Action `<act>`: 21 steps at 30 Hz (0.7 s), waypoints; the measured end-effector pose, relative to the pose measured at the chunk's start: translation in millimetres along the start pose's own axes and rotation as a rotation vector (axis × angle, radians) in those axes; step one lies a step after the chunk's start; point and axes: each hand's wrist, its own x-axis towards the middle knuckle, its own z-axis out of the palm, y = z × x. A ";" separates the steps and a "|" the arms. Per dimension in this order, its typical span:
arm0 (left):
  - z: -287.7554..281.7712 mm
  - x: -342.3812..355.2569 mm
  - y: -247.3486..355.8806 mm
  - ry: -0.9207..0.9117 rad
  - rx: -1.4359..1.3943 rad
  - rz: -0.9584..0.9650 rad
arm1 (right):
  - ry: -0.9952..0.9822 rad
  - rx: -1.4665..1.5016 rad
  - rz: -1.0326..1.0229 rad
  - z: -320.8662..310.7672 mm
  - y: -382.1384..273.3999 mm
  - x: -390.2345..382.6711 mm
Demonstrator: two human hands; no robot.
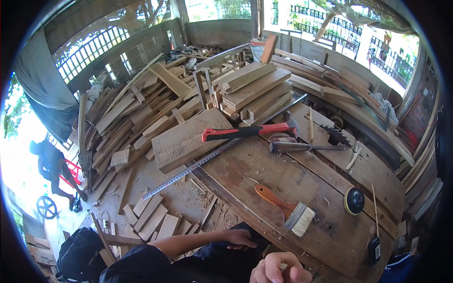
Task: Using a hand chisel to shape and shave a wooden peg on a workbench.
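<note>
My left hand [240,238] hangs at the near edge of the workbench [226,177], its fingers loosely curled with nothing seen in them. My right hand [281,270] is at the bottom, fingers bent in a pinch; a small pale bit shows between them, too little to name. Nearest on the bench lies a paintbrush [278,203] with an orange wooden handle and pale bristles. Farther off, a red and black hammer [236,132] rests partly on a thick wooden block [184,141]. Beside it are a chisel [292,147] and a long metal measuring strip [188,170].
A round black object [355,201] and a small black case [374,251] lie at the right. Stacked boards [257,89] stand behind the bench, and a large pile of timber [122,125] fills the left. Short offcuts [153,219] cover the floor. Another person [52,162] is at far left.
</note>
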 end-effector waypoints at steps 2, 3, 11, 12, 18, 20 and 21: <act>3.5 -5.4 8.1 0.002 0.032 -0.052 | 0.009 0.071 0.004 -3.6 -1.2 1.1; 2.6 -5.3 8.0 0.007 0.033 -0.048 | 0.008 0.058 -0.001 -7.7 -0.7 -1.0; -1.1 3.8 -12.8 -0.011 -0.015 0.082 | 0.372 -0.015 -0.187 -1.3 9.3 2.0; -1.5 3.2 -10.7 -0.015 -0.013 0.083 | 0.373 -0.019 -0.191 -4.6 8.6 1.2; -2.3 0.9 -6.4 -0.023 0.002 0.053 | 0.314 -0.021 -0.160 -16.7 -3.8 -8.5; -0.6 -1.9 -1.3 -0.019 0.004 0.034 | 0.246 -0.008 -0.211 -19.2 -5.1 -11.8; -0.3 -2.6 1.2 -0.013 0.005 0.014 | 0.224 0.006 -0.244 -22.8 -3.7 -13.8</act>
